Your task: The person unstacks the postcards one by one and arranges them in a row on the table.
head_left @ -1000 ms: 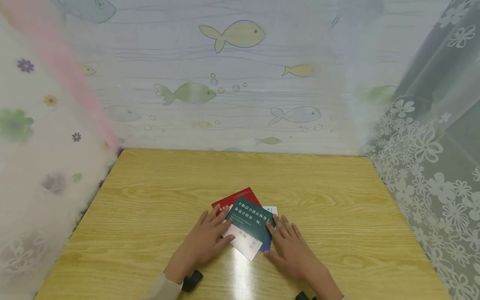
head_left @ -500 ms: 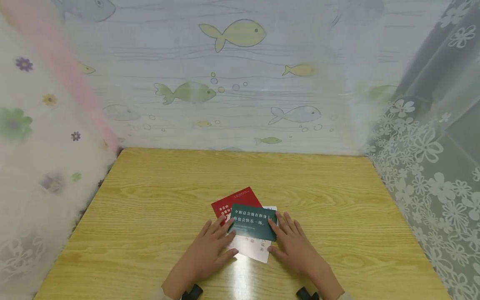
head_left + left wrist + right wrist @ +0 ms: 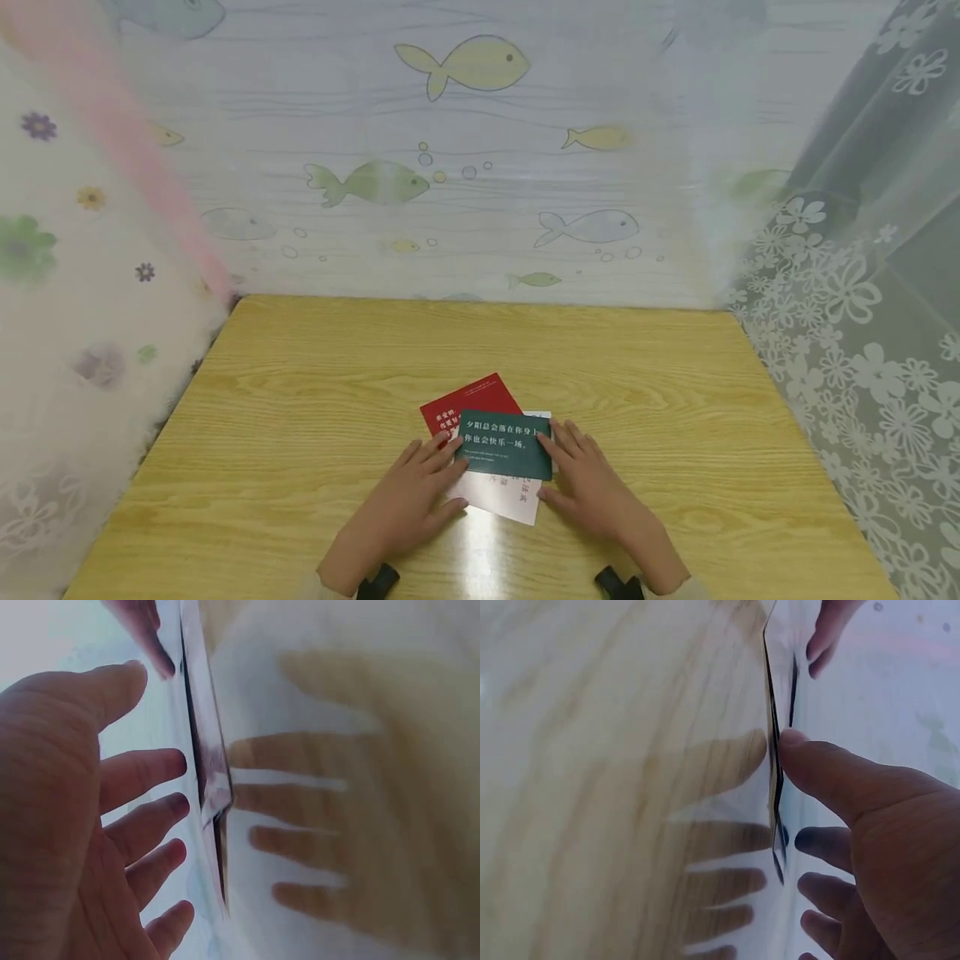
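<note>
A dark green card (image 3: 501,454) with white writing lies on top of a loose pile in the head view. Under it show a red card (image 3: 476,393) at the back left, a pale pink card (image 3: 491,496) at the front and a corner of a white card (image 3: 542,414) at the back right. My left hand (image 3: 416,492) lies with spread fingers at the pile's left edge, fingertips on the green card's side. My right hand (image 3: 592,487) is spread at the right edge, fingers on the green card's corner and thumb by the pink card. Both wrist views show extended fingers beside the cards' edges.
The pile lies on a glossy wood-grain table (image 3: 337,358). Behind it hangs a white curtain with fish drawings (image 3: 390,183). A flowered cloth (image 3: 90,333) borders the left side and a lace curtain (image 3: 855,358) the right.
The green card has turned from slanted to nearly straight and shifted slightly toward me. The pink card has turned too, and the blue corner at the right is now covered. Both hands stay at the sides.
</note>
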`<state>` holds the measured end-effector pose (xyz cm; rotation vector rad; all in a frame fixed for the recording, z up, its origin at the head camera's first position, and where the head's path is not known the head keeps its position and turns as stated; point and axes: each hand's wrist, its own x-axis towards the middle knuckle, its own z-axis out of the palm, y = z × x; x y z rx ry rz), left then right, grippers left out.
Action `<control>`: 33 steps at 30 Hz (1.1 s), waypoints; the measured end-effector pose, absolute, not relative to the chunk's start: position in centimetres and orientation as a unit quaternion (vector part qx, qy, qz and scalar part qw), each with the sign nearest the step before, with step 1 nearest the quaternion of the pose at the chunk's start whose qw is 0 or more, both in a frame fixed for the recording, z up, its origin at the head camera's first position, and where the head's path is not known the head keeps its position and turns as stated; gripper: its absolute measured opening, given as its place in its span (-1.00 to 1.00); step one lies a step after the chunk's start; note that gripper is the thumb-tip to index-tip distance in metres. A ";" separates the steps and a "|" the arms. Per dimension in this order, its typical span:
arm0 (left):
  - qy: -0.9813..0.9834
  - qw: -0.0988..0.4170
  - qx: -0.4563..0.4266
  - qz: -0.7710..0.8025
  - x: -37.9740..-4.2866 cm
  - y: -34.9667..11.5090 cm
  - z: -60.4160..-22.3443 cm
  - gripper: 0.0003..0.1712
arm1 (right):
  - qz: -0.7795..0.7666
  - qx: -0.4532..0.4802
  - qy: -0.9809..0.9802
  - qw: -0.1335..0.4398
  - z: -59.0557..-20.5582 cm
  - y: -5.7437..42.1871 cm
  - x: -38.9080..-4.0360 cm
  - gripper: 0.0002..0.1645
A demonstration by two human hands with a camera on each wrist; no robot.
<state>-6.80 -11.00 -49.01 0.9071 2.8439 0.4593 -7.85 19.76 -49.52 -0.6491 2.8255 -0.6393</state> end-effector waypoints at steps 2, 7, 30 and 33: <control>0.940 0.051 0.299 0.156 -7.2 -11.2 -48.9 -0.30 | -0.209 -0.220 0.950 0.077 -49.7 20.0 -8.1 -0.06; 0.939 0.037 0.294 0.177 -8.6 -11.7 -48.7 -0.24 | -0.206 -0.222 0.951 0.062 -50.0 20.8 -9.0 0.01; 0.945 0.090 0.247 0.194 -12.9 -12.2 -49.3 0.01 | -0.253 -0.218 0.939 0.088 -50.1 22.5 -11.5 0.24; 0.945 0.090 0.247 0.195 -13.2 -12.2 -49.3 0.03 | -0.250 -0.221 0.938 0.090 -50.2 22.6 -11.7 0.24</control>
